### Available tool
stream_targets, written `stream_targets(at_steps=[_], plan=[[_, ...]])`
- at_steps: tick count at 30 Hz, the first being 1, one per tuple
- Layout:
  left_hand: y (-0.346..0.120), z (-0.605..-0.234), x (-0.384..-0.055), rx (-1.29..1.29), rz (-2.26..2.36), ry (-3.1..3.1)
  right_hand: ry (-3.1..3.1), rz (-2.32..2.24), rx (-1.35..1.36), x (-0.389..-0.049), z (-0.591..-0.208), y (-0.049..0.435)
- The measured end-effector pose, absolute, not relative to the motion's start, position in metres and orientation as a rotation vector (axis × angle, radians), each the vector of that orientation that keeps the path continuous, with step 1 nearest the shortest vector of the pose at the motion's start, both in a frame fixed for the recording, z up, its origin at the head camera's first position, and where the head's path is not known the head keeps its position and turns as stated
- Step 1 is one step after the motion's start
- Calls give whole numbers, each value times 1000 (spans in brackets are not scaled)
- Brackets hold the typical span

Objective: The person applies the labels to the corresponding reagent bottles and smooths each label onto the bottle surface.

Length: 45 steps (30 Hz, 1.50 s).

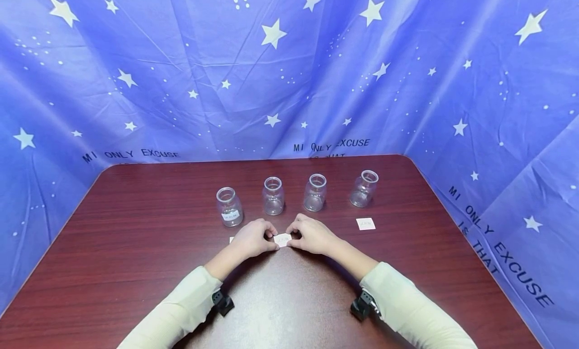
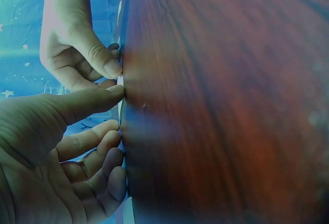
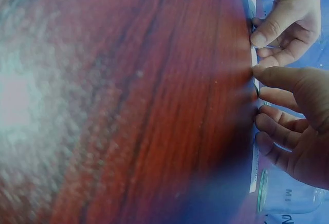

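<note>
Fingers grasp white label at both ends: left hand at its 9 o'clock edge, right hand at its 3 o'clock; label sits between hands, its writing visible only from head view; that view alone shows full row: labelled jar at 10 o'clock from white label, plain jars at 12, 1 and 2; loose label near 3; wrist views catch white label almost edge-on, yet reveal narrow gap between each thumb and forefinger, other fingers bent.
</note>
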State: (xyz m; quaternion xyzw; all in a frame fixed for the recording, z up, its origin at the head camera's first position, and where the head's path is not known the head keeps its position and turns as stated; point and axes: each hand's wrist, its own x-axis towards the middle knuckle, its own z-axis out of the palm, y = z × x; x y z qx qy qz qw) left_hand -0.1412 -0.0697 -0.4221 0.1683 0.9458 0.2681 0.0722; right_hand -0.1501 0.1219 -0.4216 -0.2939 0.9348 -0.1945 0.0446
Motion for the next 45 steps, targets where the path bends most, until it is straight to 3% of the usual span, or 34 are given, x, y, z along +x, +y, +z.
stream_targets(at_steps=[16,45], plan=[[-71,-423,-140,503,814,2836,2853,-570,-955,-150,-422,122],[-89,-422,-142,555,1226,2623,2897,-849,-1003,-150,-419,134]])
